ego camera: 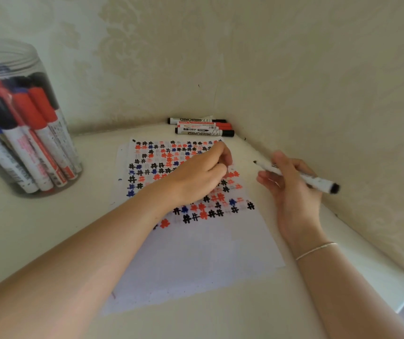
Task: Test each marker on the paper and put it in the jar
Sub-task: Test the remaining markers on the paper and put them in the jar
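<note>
Jar [24, 133] far left packed full; three whiteboard markers [202, 127] wait by the wall. Right hand [291, 184] grips an uncapped black marker [296, 176]; left hand [201, 174], fingers curled, rests on the hash-covered paper [191, 260].

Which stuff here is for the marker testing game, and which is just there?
For the job: marker held by right hand; paper under left hand; jar; three waiting markers.
Just there: bracelet; wallpaper.
</note>
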Motion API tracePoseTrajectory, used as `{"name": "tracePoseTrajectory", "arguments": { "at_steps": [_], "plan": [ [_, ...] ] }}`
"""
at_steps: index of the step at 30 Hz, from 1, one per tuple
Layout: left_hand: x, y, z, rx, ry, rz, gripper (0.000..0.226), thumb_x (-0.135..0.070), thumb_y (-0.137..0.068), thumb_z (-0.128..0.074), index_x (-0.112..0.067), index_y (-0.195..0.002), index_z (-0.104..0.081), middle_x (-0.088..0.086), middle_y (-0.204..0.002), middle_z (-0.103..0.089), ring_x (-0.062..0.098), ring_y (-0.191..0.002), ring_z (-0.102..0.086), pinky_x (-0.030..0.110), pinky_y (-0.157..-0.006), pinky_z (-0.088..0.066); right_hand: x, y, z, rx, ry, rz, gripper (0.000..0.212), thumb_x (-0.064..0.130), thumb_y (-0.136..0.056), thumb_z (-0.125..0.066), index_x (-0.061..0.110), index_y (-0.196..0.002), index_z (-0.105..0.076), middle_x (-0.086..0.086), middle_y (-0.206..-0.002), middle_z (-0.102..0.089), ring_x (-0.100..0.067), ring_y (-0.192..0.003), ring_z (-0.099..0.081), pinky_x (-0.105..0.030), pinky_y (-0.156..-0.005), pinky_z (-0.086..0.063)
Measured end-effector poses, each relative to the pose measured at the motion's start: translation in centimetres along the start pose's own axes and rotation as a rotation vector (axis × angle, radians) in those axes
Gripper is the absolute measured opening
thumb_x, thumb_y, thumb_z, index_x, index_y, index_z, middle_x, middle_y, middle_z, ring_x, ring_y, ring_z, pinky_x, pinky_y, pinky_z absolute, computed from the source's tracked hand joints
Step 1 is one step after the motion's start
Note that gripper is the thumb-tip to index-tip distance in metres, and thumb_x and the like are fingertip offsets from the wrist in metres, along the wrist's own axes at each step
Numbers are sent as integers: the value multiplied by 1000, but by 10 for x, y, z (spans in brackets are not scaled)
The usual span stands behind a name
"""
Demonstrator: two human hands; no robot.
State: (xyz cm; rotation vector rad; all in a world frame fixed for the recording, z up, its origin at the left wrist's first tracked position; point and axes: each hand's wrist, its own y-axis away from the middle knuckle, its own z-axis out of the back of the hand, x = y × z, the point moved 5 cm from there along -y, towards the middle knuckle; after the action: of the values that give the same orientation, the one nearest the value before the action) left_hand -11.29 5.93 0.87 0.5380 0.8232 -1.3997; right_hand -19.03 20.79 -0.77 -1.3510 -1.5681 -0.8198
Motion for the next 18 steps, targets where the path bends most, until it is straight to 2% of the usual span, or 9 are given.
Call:
{"name": "tracePoseTrajectory", "arguments": {
  "at_steps": [1,2,4,6,9,11,13,15,18],
  "plan": [
    [0,-1,0,-17,24,-26,16,-10,-99,-36,-19,-110,-43,5,-99,-60,27,-91,-59,43,-82,-49,-1,0,-1,29,-73,-30,13,14,-88,-64,6,-77,-61,-7,-78,-66,-23,-67,-65,-34,-72,-57],
    [0,-2,0,-24,34,-41,20,-9,-99,-39,-19,-116,-42,0,-99,-61,22,-87,-61,34,-76,-52,-2,0,-2,53,-124,-50,14,12,-90,-59,2,-80,-62,-11,-82,-65,-27,-71,-66,-36,-75,-57],
    [2,-5,-3,-21,15,-52,38,-11,-97,-50,-23,-130,-35,-10,-101,-62,13,-84,-64,22,-68,-52,0,1,-3,73,-137,-58,16,9,-91,-53,2,-77,-58,-13,-71,-63,-27,-59,-63,-35,-62,-56],
    [5,-6,-5,-20,23,-53,55,-14,-92,-60,-29,-136,-31,-13,-108,-63,4,-88,-66,21,-76,-54,2,1,-1,46,-85,-31,20,5,-90,-51,7,-70,-49,-8,-53,-56,-22,-42,-54,-28,-48,-47],
    [9,-6,-2,-56,58,9,54,-17,-81,-74,-27,-121,-39,-7,-114,-62,1,-86,-68,26,-83,-56,4,1,1,29,-23,-11,24,4,-88,-56,9,-67,-46,-3,-47,-52,-18,-39,-47,-25,-44,-41],
    [12,-7,0,-72,1,69,41,-21,-76,-79,-24,-100,-46,-9,-104,-67,0,-82,-68,27,-79,-56,4,2,0,47,-12,-11,24,6,-88,-61,8,-67,-48,-4,-48,-53,-17,-39,-49,-24,-44,-43],
    [13,-6,-1,-69,-8,100,37,-22,-74,-81,-24,-88,-47,-11,-94,-70,-5,-79,-67,20,-74,-54,4,3,-1,70,-7,-15,25,9,-87,-65,8,-67,-50,-6,-51,-57,-16,-41,-53,-24,-45,-46],
    [12,-5,-1,-67,-23,105,35,-23,-73,-81,-24,-86,-49,-10,-90,-71,-6,-78,-66,16,-69,-53,4,4,-3,93,5,-18,24,11,-85,-67,7,-67,-52,-8,-55,-61,-16,-43,-57,-25,-47,-49],
    [10,-5,-1,-76,-80,87,31,-27,-74,-81,-23,-84,-52,-6,-91,-71,3,-80,-67,27,-73,-56,3,4,-4,103,38,-11,24,12,-84,-69,6,-68,-52,-11,-58,-63,-18,-44,-58,-26,-47,-49]
  ]
}}
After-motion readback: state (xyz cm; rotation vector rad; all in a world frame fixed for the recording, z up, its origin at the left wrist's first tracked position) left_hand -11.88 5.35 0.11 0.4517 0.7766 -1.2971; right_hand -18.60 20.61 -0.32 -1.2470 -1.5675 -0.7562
